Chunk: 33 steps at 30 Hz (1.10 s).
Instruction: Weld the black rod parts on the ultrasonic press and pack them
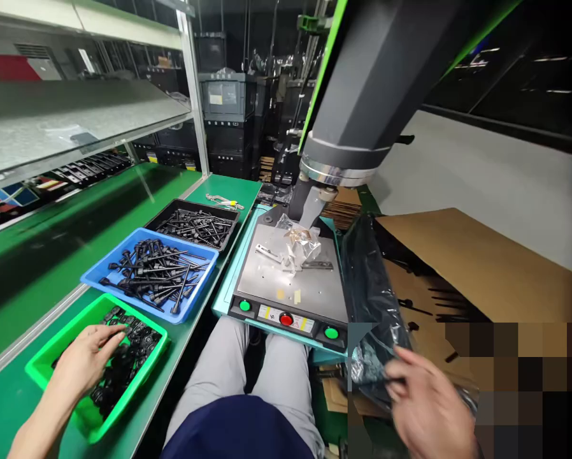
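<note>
Over the green tray of small black round parts, my left hand reaches in with thumb and fingertips drawn together. Whether a part sits between them is hidden. My right hand is at the lower right, blurred, its fingers curled closed in front of a black plastic bag. A dark bit shows by its fingertips, too smeared to name. Between the two hands stands a machine with a metal work plate, on which crumpled clear plastic lies under the press head.
A blue tray and a black tray hold long black threaded rods with knobs. Pliers lie behind them. Green buttons and a red button line the machine's front. An open cardboard box stands at the right.
</note>
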Motion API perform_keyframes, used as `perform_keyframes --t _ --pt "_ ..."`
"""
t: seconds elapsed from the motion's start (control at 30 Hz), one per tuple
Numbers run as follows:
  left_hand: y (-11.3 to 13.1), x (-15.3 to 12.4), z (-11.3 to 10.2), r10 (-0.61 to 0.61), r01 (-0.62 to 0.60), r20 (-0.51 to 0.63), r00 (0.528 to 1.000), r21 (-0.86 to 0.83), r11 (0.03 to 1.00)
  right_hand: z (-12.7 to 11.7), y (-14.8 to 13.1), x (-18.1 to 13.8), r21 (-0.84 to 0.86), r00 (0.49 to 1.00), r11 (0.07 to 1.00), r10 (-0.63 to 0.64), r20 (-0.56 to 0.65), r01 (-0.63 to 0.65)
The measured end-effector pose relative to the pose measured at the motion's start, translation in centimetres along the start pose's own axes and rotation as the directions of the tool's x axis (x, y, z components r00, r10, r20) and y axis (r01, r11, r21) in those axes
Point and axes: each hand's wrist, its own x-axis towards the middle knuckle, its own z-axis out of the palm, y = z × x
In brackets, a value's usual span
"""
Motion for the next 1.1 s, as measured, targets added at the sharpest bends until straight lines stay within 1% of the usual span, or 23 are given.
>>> perform_keyframes --t 0.03,0.07,0.1,0.13,0.17,0.23,0.3,0.4,0.47,0.53,0.6,0.63,0.67,0.77,0.83,0.87,0.97,1.1 --pt "1.4 -0.4 -0.3 -0.01 0.01 -0.001 1.0 -0.078 0.997 2.1 0.2 0.4 0.11 0.999 0.993 0.035 0.04 -0.039" --pt "3.0 -0.9 -0.3 -0.021 0.023 0.011 1.0 -0.172 0.985 4.3 0.4 0.7 0.226 0.99 0.969 0.07 0.126 -0.098" --pt "4.8 -1.5 -0.1 -0.034 0.043 0.039 0.999 -0.273 0.961 6.4 0.7 0.9 0.306 0.97 0.936 0.105 0.221 -0.171" --pt "6.8 -2.0 0.4 -0.045 0.071 0.079 0.996 -0.381 0.922 8.3 1.0 0.9 0.354 0.949 0.905 0.135 0.287 -0.235" --pt "8.8 -2.5 1.1 -0.038 0.095 0.122 0.992 -0.5 0.861 10.0 1.3 0.8 0.387 0.927 0.876 0.152 0.343 -0.287" --pt "12.4 -3.0 3.3 0.041 0.127 0.221 0.974 -0.691 0.712 12.5 2.0 0.2 0.427 0.893 0.831 0.171 0.416 -0.358" --pt "15.2 -3.0 5.7 0.116 0.145 0.253 0.96 -0.81 0.568 13.6 2.6 -0.7 0.446 0.874 0.803 0.179 0.452 -0.395" --pt "17.8 -2.3 8.5 0.241 0.181 0.278 0.93 -0.915 0.36 13.8 3.3 -1.6 0.45 0.866 0.788 0.198 0.46 -0.419" --pt "18.9 -1.9 9.8 0.314 0.228 0.304 0.899 -0.939 0.258 13.5 3.7 -1.9 0.456 0.872 0.784 0.21 0.442 -0.42" --pt "19.6 -1.7 10.7 0.36 0.257 0.316 0.878 -0.945 0.203 13.3 4.1 -1.9 0.469 0.879 0.775 0.225 0.421 -0.423" --pt "20.1 -1.7 11.5 0.383 0.242 0.303 0.873 -0.95 0.199 13.1 4.5 -1.8 0.479 0.884 0.768 0.238 0.403 -0.425" --pt "20.3 -1.7 11.8 0.394 0.215 0.286 0.874 -0.953 0.214 13.0 4.6 -1.8 0.484 0.889 0.768 0.24 0.391 -0.42" --pt "20.4 -1.7 12.1 0.403 0.175 0.265 0.876 -0.953 0.246 12.9 4.8 -1.8 0.489 0.896 0.771 0.236 0.375 -0.408" --pt "20.5 -1.6 12.5 0.426 -0.004 0.178 0.887 -0.92 0.393 12.7 4.8 -1.9 0.502 0.929 0.797 0.191 0.318 -0.336" --pt "20.4 -1.4 12.4 0.454 -0.104 0.136 0.881 -0.879 0.466 12.6 4.7 -1.9 0.509 0.945 0.812 0.151 0.29 -0.286" --pt "20.3 -1.2 12.4 0.472 -0.135 0.129 0.872 -0.864 0.485 12.5 4.7 -1.9 0.511 0.95 0.817 0.136 0.282 -0.268" --pt "20.3 -0.7 12.1 0.509 -0.151 0.149 0.848 -0.852 0.501 12.4 4.5 -1.9 0.518 0.957 0.822 0.11 0.267 -0.239" --pt "20.4 -0.5 12.1 0.488 -0.117 0.159 0.858 -0.865 0.488 12.4 4.6 -1.9 0.524 0.959 0.819 0.105 0.263 -0.234"
